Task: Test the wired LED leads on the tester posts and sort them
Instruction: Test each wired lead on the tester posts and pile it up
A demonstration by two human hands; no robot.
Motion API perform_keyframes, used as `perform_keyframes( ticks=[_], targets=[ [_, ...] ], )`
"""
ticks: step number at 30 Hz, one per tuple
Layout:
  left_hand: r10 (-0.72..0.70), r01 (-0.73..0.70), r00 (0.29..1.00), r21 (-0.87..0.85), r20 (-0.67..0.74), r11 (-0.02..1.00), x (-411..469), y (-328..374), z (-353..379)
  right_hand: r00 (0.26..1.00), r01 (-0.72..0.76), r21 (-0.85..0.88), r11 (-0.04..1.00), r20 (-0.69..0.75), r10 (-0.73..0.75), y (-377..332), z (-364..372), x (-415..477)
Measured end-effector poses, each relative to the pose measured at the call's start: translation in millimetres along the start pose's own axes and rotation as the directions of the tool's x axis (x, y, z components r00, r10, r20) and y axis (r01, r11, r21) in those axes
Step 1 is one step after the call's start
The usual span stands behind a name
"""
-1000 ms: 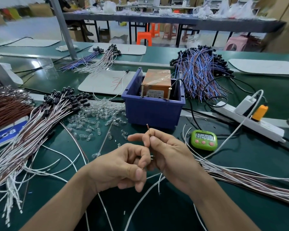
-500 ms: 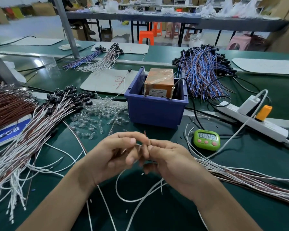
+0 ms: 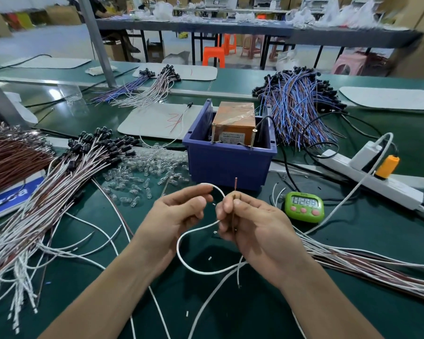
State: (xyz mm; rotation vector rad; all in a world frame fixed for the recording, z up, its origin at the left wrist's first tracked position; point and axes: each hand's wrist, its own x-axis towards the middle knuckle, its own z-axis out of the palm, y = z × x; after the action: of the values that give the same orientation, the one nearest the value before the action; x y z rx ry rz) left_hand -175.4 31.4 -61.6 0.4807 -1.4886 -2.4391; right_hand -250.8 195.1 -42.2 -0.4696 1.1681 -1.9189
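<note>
Although sorted-looking heaps already lie on the green tabletop (image 3: 367, 223), the job seems far from finished. A big pile of white-and-brown leads (image 3: 66, 187) with black caps fans toward the left edge, and a blue-and-purple pile (image 3: 299, 108) sits toward the far right; I take these as tested or staged stock, but cannot tell which. A loose bundle of leads (image 3: 365, 267) trails off the right edge and is probably waiting its turn.

At the middle stands a blue bin (image 3: 228, 165) holding the orange tester box (image 3: 234, 116), with a power strip (image 3: 377, 179) to its right. Clear bulbs (image 3: 145, 170) are scattered just left of the bin, and a green timer (image 3: 304, 206) lies near its right front.

Nearer the front edge, both hands are raised just before the bin. The left hand (image 3: 176, 218) pinches a white wire (image 3: 189, 265) between thumb and forefinger. The right hand (image 3: 255, 223) pinches a brown wire (image 3: 235, 184) upright, its other fingers curled. The white wire loops down between the hands.

Neither wire touches the brass posts (image 3: 213, 133) on the tester, so this lead is not yet tested or sorted.
</note>
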Motion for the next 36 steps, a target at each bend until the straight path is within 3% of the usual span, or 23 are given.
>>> perform_keyframes(
  ticks=[8, 10, 13, 15, 19, 24, 36],
  targets=[
    [0.021, -0.023, 0.999, 0.053, 0.048, 0.998, -4, -2, 11, 0.996, -0.068, -0.080, 0.994, 0.058, 0.073, 9, 6, 1],
    [0.068, -0.064, 0.997, 0.115, -0.027, 0.991, -7, -1, 16, 0.997, -0.065, -0.099, 0.993, 0.034, 0.069, 9, 8, 0],
    [0.204, -0.164, 0.955, 0.188, -0.216, 0.968, -5, 10, 18, 0.991, 0.002, -0.220, 0.975, -0.132, -0.032, 4, 5, 0],
    [0.269, -0.204, 0.928, 0.253, -0.257, 0.946, -2, 24, 17, 0.974, 0.058, -0.256, 0.965, -0.198, -0.111, -3, 0, -1],
    [0.344, -0.190, 0.899, 0.466, -0.270, 0.864, 17, 50, 16, 0.947, 0.150, -0.313, 0.938, -0.228, -0.228, -12, -4, -2],
    [0.445, -0.170, 0.822, 0.593, -0.355, 0.787, 37, 62, 19, 0.893, 0.280, -0.441, 0.853, -0.206, -0.400, -15, -5, -6],
    [0.634, -0.134, 0.691, 0.800, -0.347, 0.584, 46, 59, 37, 0.827, 0.212, -0.734, 0.645, -0.217, -0.519, -18, -8, -9]
  ],
)
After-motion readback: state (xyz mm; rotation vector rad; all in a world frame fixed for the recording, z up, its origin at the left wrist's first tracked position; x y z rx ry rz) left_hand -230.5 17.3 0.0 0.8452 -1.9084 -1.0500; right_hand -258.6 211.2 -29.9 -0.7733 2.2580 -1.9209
